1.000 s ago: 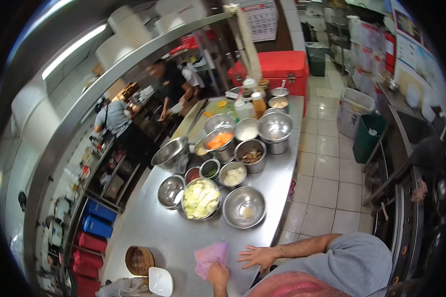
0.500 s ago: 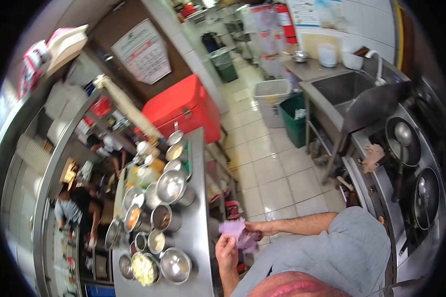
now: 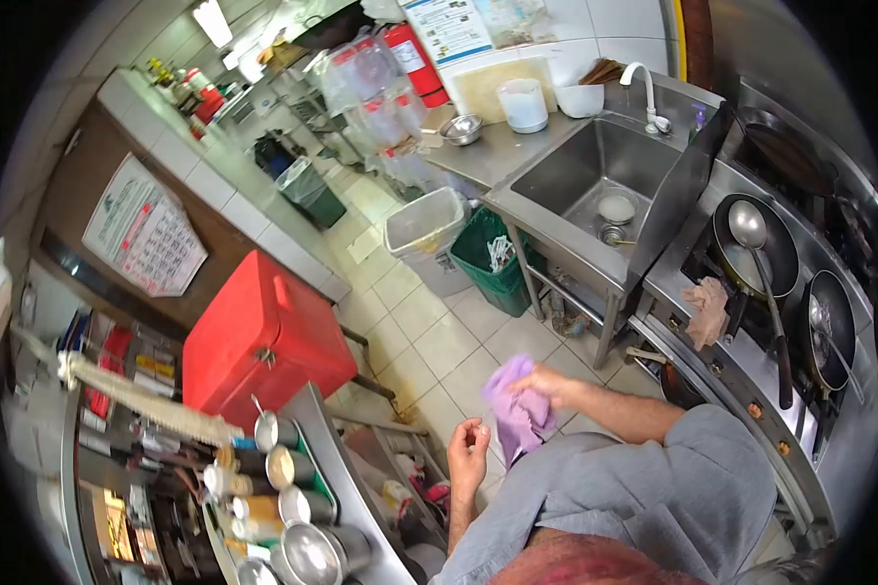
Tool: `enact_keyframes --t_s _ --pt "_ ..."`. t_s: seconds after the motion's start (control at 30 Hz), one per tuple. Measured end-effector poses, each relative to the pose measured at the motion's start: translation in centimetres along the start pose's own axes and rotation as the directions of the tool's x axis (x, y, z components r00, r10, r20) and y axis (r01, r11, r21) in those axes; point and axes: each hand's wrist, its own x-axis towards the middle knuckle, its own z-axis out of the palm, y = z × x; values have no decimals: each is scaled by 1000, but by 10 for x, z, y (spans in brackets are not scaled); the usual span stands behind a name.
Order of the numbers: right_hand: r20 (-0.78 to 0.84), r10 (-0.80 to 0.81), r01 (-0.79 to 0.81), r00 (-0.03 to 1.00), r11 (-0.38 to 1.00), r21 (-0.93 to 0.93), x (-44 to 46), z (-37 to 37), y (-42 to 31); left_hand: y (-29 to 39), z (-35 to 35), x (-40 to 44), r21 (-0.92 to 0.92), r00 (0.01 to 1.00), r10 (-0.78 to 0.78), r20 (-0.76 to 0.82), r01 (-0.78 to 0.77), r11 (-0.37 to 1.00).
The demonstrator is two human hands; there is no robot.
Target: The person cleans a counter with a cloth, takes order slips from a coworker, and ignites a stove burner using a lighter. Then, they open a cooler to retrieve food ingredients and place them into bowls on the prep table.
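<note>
The purple cloth is in the lower middle of the frame, in the air above the floor. The right hand grips it with closed fingers, and the cloth hangs loosely from there. The left hand is just beside it, with bent fingers; I cannot tell if they pinch something. So the cloth is already lifted, apart from the table at lower left, and not yet put down. How much of the work remains, I cannot judge.
</note>
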Motion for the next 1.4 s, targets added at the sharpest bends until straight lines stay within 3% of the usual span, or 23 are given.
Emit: enact_keyframes --t_s 0.1,0.17,0.27,0.43,0.57,0.63,0.67,0.77,0.83,0.9,1.0,1.07,1.1,1.17,1.3,1.33,1.4 --pt "-367 -252 252 895 966 -50 31 -19 -72 4 -23 78 108 990 21 140 -37 994" --pt "-453 -384 358 805 922 -146 53 -46 -108 9 -37 131 303 965 88 249 -164 939" --pt "-579 -450 375 680 892 -252 77 -76 -153 27 -43 198 484 922 67 380 -260 835" --pt "-636 -449 484 627 865 -133 97 -97 -235 5 -17 289 475 903 48 428 -269 838" --pt "-643 -578 559 503 785 -268 129 -134 -312 -26 27 346 459 866 5 501 -270 846" --pt "-619 -595 575 513 774 -267 145 -150 -362 -36 44 373 477 806 -18 592 -332 814" --pt "-605 -633 609 483 739 -288 153 -161 -394 -31 53 387 515 811 -127 571 -233 825" --pt "-550 -750 712 367 607 -353 176 -181 -493 -23 76 437 477 812 -150 563 -172 862" --pt "-464 -854 771 234 454 -446 192 -194 -558 -13 87 472 449 818 -133 559 -164 878" --pt "-410 -903 818 127 329 -472 209 -199 -618 2 97 506 520 827 -86 556 -265 812" --pt "-370 -928 765 47 272 -584 245 -221 -691 11 111 550 428 837 -14 546 -265 864" --pt "-407 -913 529 36 363 -767 275 -244 -724 11 117 576 384 828 26 560 -287 877" --pt "-414 -910 524 32 368 -769 291 -256 -733 10 121 587 391 807 3 590 -289 874" --pt "-183 -980 259 -80 157 -953 324 -281 -740 6 126 604 392 777 -22 629 -293 872" --pt "-233 -919 -200 316 176 -964 372 -321 -723 -8 131 645 399 683 -77 726 -327 857" --pt "-264 -868 -332 420 123 -935 380 -323 -718 -12 130 655 408 676 -95 731 -322 854" --pt "-491 -586 -662 645 -106 -742 382 -316 -709 -14 124 672 436 683 -128 719 -300 848"
